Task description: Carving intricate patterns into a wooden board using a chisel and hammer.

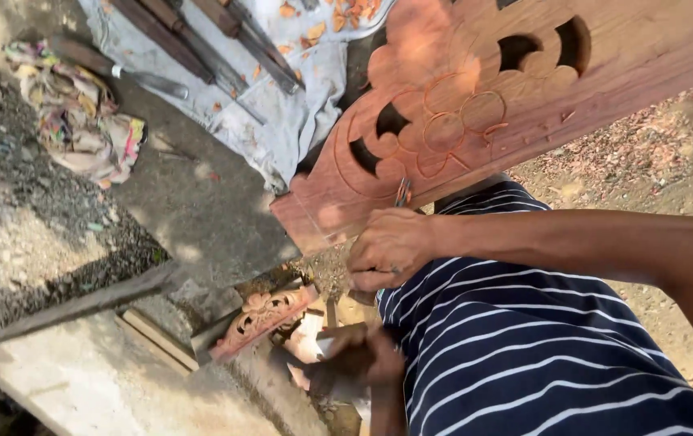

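Concrete ground: two carved wood panels point(475, 105); right hand point(391, 249) grips one chisel point(403, 192); left hand point(358, 355) grips mallet point(326, 343).

Navy shirt w/ thin white stripes, short sleeve; forearms bare; no gloves.

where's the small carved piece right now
In the head view the small carved piece lies low and left of centre, on the ground beside the concrete slab, just left of the lower hand and below the big carved board.
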